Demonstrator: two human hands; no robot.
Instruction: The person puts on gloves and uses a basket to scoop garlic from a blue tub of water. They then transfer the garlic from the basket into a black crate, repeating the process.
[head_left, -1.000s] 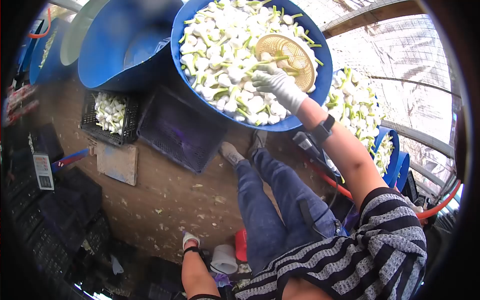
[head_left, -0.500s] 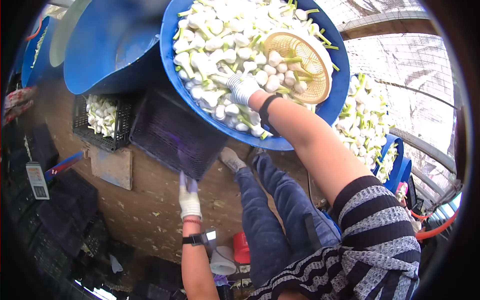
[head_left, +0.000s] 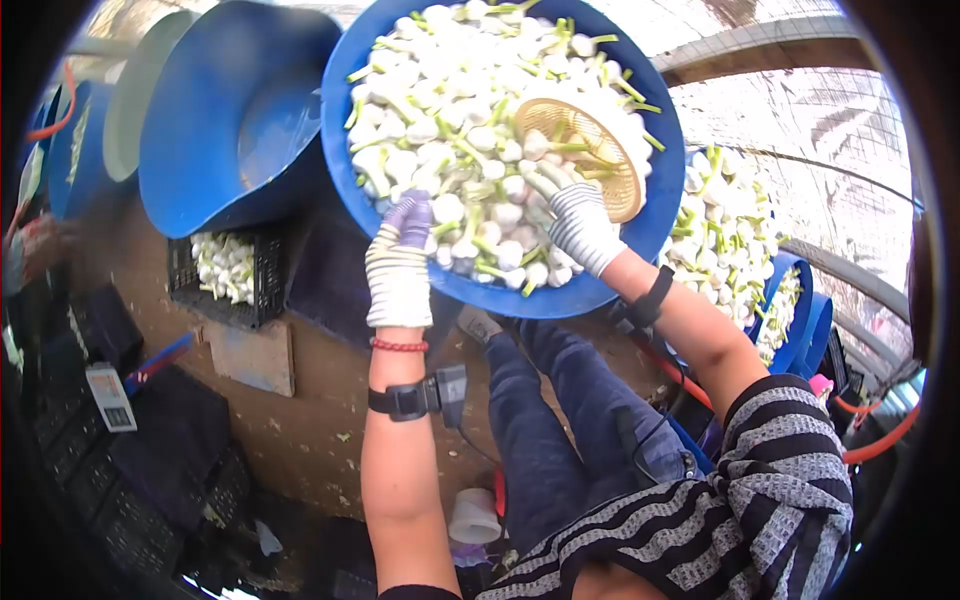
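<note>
A large blue tub (head_left: 338, 165) is heaped with white garlic bulbs (head_left: 440, 90) with short green stems. My left hand (head_left: 400, 262), in a striped glove with purple fingertips, reaches over the tub's near left rim. Its fingers stretch out at the edge of the garlic, with no bulb visible in them. My right hand (head_left: 582, 225), also gloved, is low over the bulbs just beside a tan woven basket (head_left: 625, 195). Its fingers extend forward, apart from the thumb, touching or just above the garlic. The basket lies tilted on the heap with several bulbs in it.
An upright blue tub (head_left: 180, 150) stands to the left, above a black crate (head_left: 262, 290) of garlic. A dark crate (head_left: 335, 275) sits below the main tub. More garlic (head_left: 715, 245) lies at right. An orange hose (head_left: 880, 440) and a white cup (head_left: 474, 518) are nearby.
My left hand has come up from the dark crate to the tub's rim. My right hand has shifted right and slightly down across the garlic, nearer the basket.
</note>
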